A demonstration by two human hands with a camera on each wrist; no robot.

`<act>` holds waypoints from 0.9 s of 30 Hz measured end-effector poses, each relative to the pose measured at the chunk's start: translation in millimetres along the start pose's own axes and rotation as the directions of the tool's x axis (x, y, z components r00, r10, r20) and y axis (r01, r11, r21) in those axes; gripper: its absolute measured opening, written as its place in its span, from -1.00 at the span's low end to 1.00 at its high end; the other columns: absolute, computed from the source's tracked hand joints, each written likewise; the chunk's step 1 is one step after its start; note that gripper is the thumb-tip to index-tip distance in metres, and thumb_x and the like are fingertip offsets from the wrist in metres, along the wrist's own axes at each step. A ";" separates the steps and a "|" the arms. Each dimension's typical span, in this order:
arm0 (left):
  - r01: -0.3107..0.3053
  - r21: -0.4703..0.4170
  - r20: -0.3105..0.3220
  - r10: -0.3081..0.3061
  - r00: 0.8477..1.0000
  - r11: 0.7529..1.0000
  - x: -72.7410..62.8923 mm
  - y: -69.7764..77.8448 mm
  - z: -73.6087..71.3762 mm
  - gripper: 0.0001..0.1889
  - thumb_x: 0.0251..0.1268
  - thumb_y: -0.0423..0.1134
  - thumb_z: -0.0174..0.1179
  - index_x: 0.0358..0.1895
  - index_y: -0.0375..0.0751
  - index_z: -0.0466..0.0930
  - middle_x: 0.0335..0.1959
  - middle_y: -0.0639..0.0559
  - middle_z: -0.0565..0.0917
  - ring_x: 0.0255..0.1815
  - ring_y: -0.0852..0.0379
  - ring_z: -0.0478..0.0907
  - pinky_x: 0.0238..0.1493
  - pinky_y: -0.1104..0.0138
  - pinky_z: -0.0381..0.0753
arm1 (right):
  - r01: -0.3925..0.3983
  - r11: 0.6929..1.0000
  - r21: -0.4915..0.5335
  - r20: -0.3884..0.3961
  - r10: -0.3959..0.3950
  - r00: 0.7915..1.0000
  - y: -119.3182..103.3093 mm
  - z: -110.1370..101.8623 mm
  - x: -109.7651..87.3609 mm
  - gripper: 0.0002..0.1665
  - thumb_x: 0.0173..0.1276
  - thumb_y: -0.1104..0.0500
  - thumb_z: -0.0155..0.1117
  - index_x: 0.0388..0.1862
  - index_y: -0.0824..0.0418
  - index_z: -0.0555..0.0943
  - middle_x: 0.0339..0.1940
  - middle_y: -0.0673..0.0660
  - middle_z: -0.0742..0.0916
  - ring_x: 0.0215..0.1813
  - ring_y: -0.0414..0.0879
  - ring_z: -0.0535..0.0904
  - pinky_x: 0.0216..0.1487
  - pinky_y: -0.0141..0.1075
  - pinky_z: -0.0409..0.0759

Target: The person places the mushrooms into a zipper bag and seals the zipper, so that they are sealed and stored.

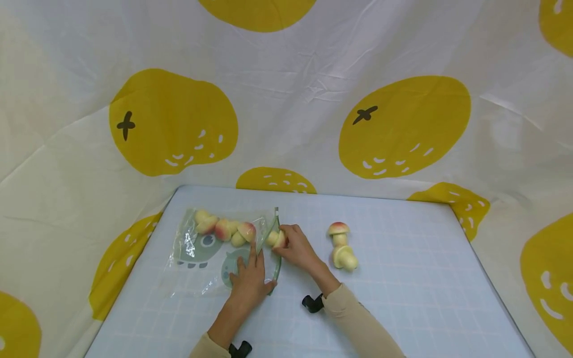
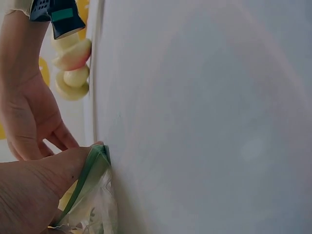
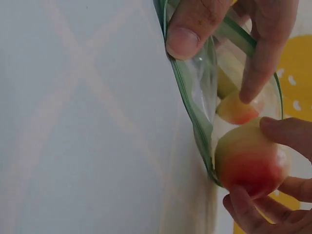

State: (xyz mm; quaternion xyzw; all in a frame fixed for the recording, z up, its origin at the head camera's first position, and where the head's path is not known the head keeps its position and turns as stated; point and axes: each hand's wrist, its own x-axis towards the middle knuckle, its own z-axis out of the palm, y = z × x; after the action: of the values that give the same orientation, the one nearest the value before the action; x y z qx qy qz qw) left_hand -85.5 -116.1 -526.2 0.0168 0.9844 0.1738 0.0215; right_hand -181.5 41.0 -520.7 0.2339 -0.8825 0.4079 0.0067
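Observation:
A clear zip bag [image 1: 188,278] with a green zip edge and printed animal faces lies on the table, mouth facing right. Three toy mushrooms [image 1: 206,224] with cream stems and reddish caps are inside it. My left hand [image 1: 250,281] is spread over the bag near its mouth, and its thumb [image 3: 184,43] presses the green edge in the right wrist view. The mouth gapes there. With thumb and fingers, my right hand [image 1: 300,251] pinches another toy mushroom [image 3: 251,161] by its cap, stem end first in the bag's mouth.
Right of my right hand, two more toy mushrooms lie on the table, one with a red cap [image 1: 338,227] and one showing its pale underside and stem [image 1: 344,258]. A white cloth [image 1: 286,124] printed with yellow fruit hangs behind the pale checked table [image 1: 425,278].

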 end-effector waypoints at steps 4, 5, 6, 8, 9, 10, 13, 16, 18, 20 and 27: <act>0.003 -0.003 -0.002 -0.003 1.000 1.000 -0.7 0.0 0.8 0.01 0.06 0.08 0.51 0.48 -0.40 0.23 0.60 -0.29 -0.02 0.34 -0.63 0.17 -0.09 -0.55 0.29 | -0.055 0.994 0.090 0.000 0.055 0.998 3.2 8.1 2.4 -0.28 0.18 0.16 0.57 0.26 0.38 0.50 -0.02 0.26 0.57 -0.15 -0.02 0.60 -0.16 -0.34 0.62; 0.004 -0.004 -0.003 -0.004 1.000 1.000 -0.8 -0.1 0.9 0.02 0.06 0.08 0.52 0.48 -0.39 0.22 0.60 -0.28 -0.03 0.34 -0.63 0.17 -0.08 -0.55 0.29 | -0.075 0.989 0.129 0.001 0.076 0.997 3.5 9.4 2.7 -0.30 0.20 0.16 0.55 0.26 0.39 0.50 0.01 0.28 0.58 -0.14 0.02 0.64 -0.15 -0.32 0.64; 0.004 -0.005 -0.004 -0.004 1.000 1.000 -0.8 -0.1 0.9 0.02 0.06 0.08 0.52 0.49 -0.38 0.21 0.60 -0.28 -0.04 0.34 -0.63 0.17 -0.08 -0.55 0.29 | -0.090 0.983 0.163 0.001 0.091 0.996 3.7 10.5 3.0 -0.32 0.22 0.17 0.53 0.25 0.40 0.50 0.03 0.31 0.59 -0.12 0.07 0.66 -0.14 -0.30 0.66; 0.001 -0.006 -0.011 -0.001 1.000 1.000 -0.8 -0.5 1.3 0.03 0.05 0.07 0.52 0.49 -0.38 0.20 0.60 -0.28 -0.03 0.34 -0.64 0.17 -0.08 -0.56 0.28 | -0.123 0.967 0.225 -0.007 0.128 0.992 3.9 12.3 3.4 -0.36 0.26 0.19 0.50 0.25 0.40 0.50 0.06 0.34 0.60 -0.08 0.14 0.69 -0.14 -0.24 0.68; 0.000 -0.007 -0.013 0.000 1.000 1.000 -0.9 -0.6 1.0 0.03 0.05 0.07 0.52 0.50 -0.37 0.19 0.60 -0.28 -0.03 0.34 -0.65 0.16 -0.08 -0.56 0.28 | -0.138 0.958 0.250 -0.014 0.146 0.989 3.8 13.0 3.6 -0.39 0.28 0.20 0.48 0.24 0.40 0.51 0.07 0.35 0.62 -0.07 0.17 0.69 -0.14 -0.22 0.68; 0.000 -0.004 -0.012 0.000 1.000 1.000 -0.9 -0.8 1.2 0.04 0.05 0.07 0.52 0.50 -0.37 0.19 0.61 -0.27 -0.04 0.34 -0.65 0.16 -0.08 -0.56 0.29 | -0.153 0.949 0.275 -0.023 0.166 0.986 3.9 13.9 3.8 -0.41 0.29 0.21 0.47 0.23 0.38 0.52 0.05 0.34 0.63 -0.07 0.18 0.69 -0.15 -0.20 0.69; -0.008 0.007 -0.022 0.008 1.000 1.000 -1.2 -1.4 1.1 0.03 0.05 0.07 0.53 0.49 -0.39 0.21 0.60 -0.28 -0.02 0.33 -0.65 0.18 -0.10 -0.55 0.30 | -0.180 0.932 0.316 -0.048 0.205 0.977 4.9 16.8 4.4 -0.49 0.32 0.22 0.44 0.19 0.35 0.54 -0.06 0.29 0.67 -0.11 0.15 0.70 -0.19 -0.18 0.68; -0.003 0.010 -0.014 0.003 1.000 1.000 -1.2 -1.4 1.2 0.03 0.05 0.07 0.52 0.49 -0.38 0.21 0.60 -0.27 -0.03 0.33 -0.65 0.18 -0.09 -0.54 0.31 | -0.191 0.921 0.341 -0.065 0.226 0.972 6.3 20.7 5.1 -0.53 0.33 0.19 0.44 0.15 0.32 0.56 -0.16 0.23 0.71 -0.17 0.08 0.70 -0.23 -0.20 0.66; -0.001 0.008 -0.011 0.001 1.000 1.000 -1.5 -1.1 1.1 0.02 0.05 0.07 0.52 0.49 -0.38 0.21 0.60 -0.27 -0.03 0.33 -0.65 0.18 -0.08 -0.55 0.30 | -0.201 0.915 0.350 -0.066 0.238 0.969 6.8 23.4 5.6 -0.53 0.34 0.15 0.44 0.15 0.30 0.57 -0.18 0.19 0.72 -0.21 0.03 0.68 -0.24 -0.24 0.64; 0.000 0.003 -0.009 0.000 1.000 1.000 -1.5 -1.0 1.2 0.01 0.06 0.07 0.52 0.49 -0.38 0.22 0.61 -0.27 -0.04 0.33 -0.65 0.18 -0.08 -0.55 0.29 | -0.210 0.907 0.366 -0.067 0.251 0.966 7.2 26.2 6.1 -0.53 0.34 0.12 0.44 0.14 0.30 0.57 -0.18 0.17 0.72 -0.22 -0.01 0.66 -0.26 -0.28 0.63; -0.026 0.014 -0.044 0.027 0.999 1.000 -1.4 -1.8 1.4 -0.01 0.04 0.07 0.53 0.46 -0.39 0.26 0.60 -0.27 -0.02 0.30 -0.66 0.21 -0.13 -0.54 0.33 | -0.239 0.847 0.474 -0.061 0.302 0.951 3.6 31.5 8.8 -0.53 0.32 0.21 0.45 0.13 0.37 0.55 -0.21 0.19 0.69 -0.29 -0.07 0.69 -0.31 -0.37 0.63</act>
State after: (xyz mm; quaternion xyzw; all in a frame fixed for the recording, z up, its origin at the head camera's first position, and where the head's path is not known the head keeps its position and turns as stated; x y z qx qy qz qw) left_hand -84.1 -117.4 -528.1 0.0260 0.9855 0.1678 -0.0026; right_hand -185.2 16.6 -542.5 0.0741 -0.7818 0.6173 -0.0477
